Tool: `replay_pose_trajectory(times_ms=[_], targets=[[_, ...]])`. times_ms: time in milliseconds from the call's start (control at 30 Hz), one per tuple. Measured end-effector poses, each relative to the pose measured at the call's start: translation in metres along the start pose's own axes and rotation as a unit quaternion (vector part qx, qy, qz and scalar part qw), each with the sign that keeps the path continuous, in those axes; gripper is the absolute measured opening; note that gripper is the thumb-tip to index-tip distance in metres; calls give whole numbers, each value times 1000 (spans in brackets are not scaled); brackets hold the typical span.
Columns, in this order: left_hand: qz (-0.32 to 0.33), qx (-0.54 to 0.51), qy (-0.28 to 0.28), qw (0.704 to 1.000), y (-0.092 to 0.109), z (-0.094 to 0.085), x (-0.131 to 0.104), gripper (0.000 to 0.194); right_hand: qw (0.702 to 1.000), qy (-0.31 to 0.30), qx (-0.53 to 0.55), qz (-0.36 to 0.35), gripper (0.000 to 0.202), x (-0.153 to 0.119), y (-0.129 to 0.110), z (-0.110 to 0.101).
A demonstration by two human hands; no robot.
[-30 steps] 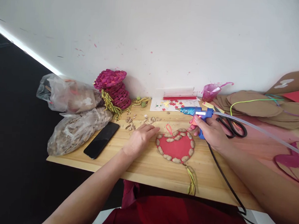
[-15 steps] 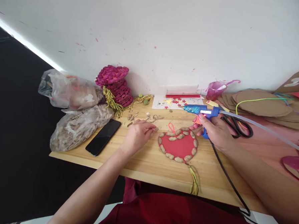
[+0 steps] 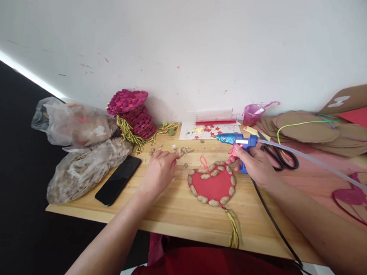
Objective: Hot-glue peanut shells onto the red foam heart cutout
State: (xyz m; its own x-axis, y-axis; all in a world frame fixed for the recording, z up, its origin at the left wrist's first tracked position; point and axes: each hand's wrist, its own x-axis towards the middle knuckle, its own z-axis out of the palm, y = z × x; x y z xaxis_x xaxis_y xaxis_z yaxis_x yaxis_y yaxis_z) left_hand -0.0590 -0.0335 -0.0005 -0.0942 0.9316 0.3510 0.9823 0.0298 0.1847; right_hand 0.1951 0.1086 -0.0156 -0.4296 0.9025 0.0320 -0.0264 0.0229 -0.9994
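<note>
My right hand (image 3: 257, 164) is wrapped round the handle of a blue hot glue gun (image 3: 237, 140). A clear glue stick (image 3: 293, 150) trails from its back, and its nozzle points left. Below lies a red heart (image 3: 211, 187) edged with peanut shells (image 3: 213, 202), with an orange loop (image 3: 203, 162) at its top and a yellow-green tassel (image 3: 233, 230) at its tip. My left hand (image 3: 160, 171) is over the table left of the heart, fingers loosely bent toward a small pile of shells (image 3: 184, 150). A single shell piece (image 3: 185, 165) lies just right of its fingertips.
At left are plastic bags (image 3: 83, 169) and a black phone (image 3: 118, 181). A stack of magenta shell-covered pieces (image 3: 138, 123) and a sheet with star cutouts (image 3: 186, 131) stand by the wall. Scissors (image 3: 281, 159), a stained cup (image 3: 251, 114) and cardboard pieces (image 3: 307, 125) are at right.
My left hand has drawn back left from the single shell piece, which now lies apart from the fingers. The glue gun stays in my right hand, and the camera view has shifted.
</note>
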Motion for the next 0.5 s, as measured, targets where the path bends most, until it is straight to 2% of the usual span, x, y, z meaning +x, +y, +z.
replay_pose_trajectory(times_ms=[67, 133, 167, 267, 333, 500], targets=[[0, -58, -3, 998, 9, -1, -4, 14, 1000, 0, 1, -2, 41, -1, -1, 0], [-14, -124, -29, 992, 21, -4, -10, 6, 1000, -13, -8, -3, 43, -1, -1, 0], [-24, -150, -47, 987, 27, -5, -15, 7, 1000, -21, -13, -3, 45, -1, 0, 0], [-41, -176, -95, 979, 40, -10, -28, 40, 999, -32, -24, 1, 48, 1, 2, -1], [-38, -181, -111, 976, 45, -9, -35, 55, 999, -28, -31, 3, 48, 1, 4, -1], [-11, -203, -116, 972, 42, -2, -34, 69, 998, -7, -64, 7, 48, -1, 1, -5]])
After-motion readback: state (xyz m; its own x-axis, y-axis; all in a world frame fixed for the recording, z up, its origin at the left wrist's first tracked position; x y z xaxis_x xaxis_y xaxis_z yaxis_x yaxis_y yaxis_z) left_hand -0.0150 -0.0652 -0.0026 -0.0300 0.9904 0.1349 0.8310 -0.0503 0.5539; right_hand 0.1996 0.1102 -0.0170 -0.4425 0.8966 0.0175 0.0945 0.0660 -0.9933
